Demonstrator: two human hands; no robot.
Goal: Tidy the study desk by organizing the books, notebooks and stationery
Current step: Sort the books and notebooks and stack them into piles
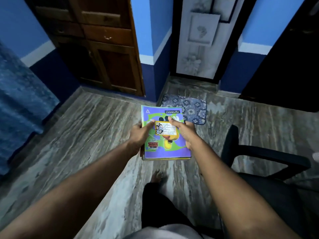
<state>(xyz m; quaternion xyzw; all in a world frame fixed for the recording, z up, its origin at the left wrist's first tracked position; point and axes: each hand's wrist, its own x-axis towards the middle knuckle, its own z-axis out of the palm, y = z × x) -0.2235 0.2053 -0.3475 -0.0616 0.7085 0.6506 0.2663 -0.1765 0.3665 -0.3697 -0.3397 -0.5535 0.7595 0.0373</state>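
You hold a small stack of notebooks [166, 147] out in front of you, level and face up, between both hands. The top one has a bright cartoon cover with a yellow name label near your thumbs; thin yellow edges show under it at the near side, so I judge there is more than one in the pile, though I cannot tell how many.

Your left hand [140, 135] grips the left edge, thumb laid over the cover and fingers tucked out of sight underneath; your right hand [183, 132] does the same on the right edge, thumb pressed down beside the label. That two-sided clamp makes sense; smooth covers are likely to slide on one another, and pinching from both edges holds the pile square while it is carried flat.

Below your hands there is only streaked floor [86, 135]; your bare foot [157, 176] shows under the stack, nearer to you; a flowered mat [191, 104] lies just beyond your right hand; a dark chair [259, 150] stands to the right of that hand; a wooden cupboard [107, 49] stands well beyond your left hand.

The desk is not in view, so the notebooks are in transit, not put away; I judge the step in hand to be carrying; the risk is a lower book slipping out if either grip loosens.
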